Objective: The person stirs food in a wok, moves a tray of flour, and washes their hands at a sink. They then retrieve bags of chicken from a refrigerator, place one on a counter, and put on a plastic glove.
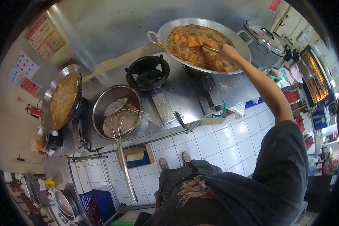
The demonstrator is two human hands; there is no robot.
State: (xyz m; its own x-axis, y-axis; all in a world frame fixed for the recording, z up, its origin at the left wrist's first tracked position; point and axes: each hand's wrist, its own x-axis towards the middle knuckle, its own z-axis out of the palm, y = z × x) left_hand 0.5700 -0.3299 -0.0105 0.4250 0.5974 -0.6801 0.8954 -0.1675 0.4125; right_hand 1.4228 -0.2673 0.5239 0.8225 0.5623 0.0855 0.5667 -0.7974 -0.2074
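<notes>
My right hand (228, 53) is closed around the thin metal handle of a cooking utensil (211, 49), reaching over a wide wok (165, 28). Its far end is hidden among golden-orange fried pieces (192, 40) in bubbling brown oil. The wok rests on the stove at the back right. Down by my waist is my left hand (159, 199), mostly hidden by my dark shirt; its fingers cannot be made out. Left of the wok sits a bare black burner (147, 73). Beyond that, a steel bowl (98, 113) holds wire strainers (115, 109), one with a long handle hanging over the counter edge.
A second wok (64, 100) full of pale frothy oil stands at the far left. A lidded pot (265, 41) is right of the frying wok. Below are white floor tiles (199, 145), a cardboard box (148, 154) and a blue crate (98, 203). A lit glass cabinet (314, 75) glows at right.
</notes>
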